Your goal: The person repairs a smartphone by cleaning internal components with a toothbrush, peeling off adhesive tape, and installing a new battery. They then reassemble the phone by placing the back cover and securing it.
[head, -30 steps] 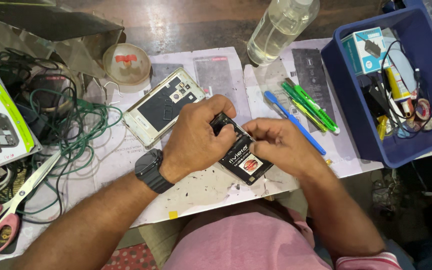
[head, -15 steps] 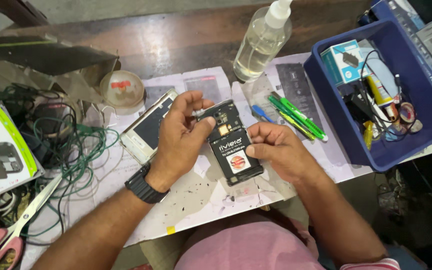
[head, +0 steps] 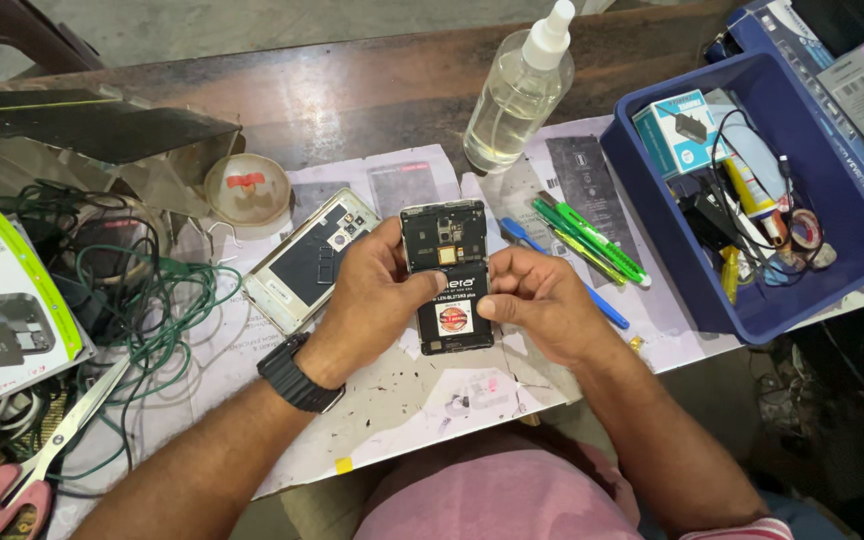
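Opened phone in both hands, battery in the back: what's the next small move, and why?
Probably press the battery flat into its bay with the left hand's thumb. The opened phone is held above the paper-covered table by both hands, back cover off, circuit board exposed above the battery. The right hand steadies the other edge; the left thumb already rests at the battery's top.

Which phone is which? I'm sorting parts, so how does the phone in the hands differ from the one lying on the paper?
The opened phone is held upright between the left hand and right hand; the pale phone body lies flat and slanted, untouched. The opened phone is black, with a battery showing; the pale phone body has a light frame around a dark panel. Both have their backs off.
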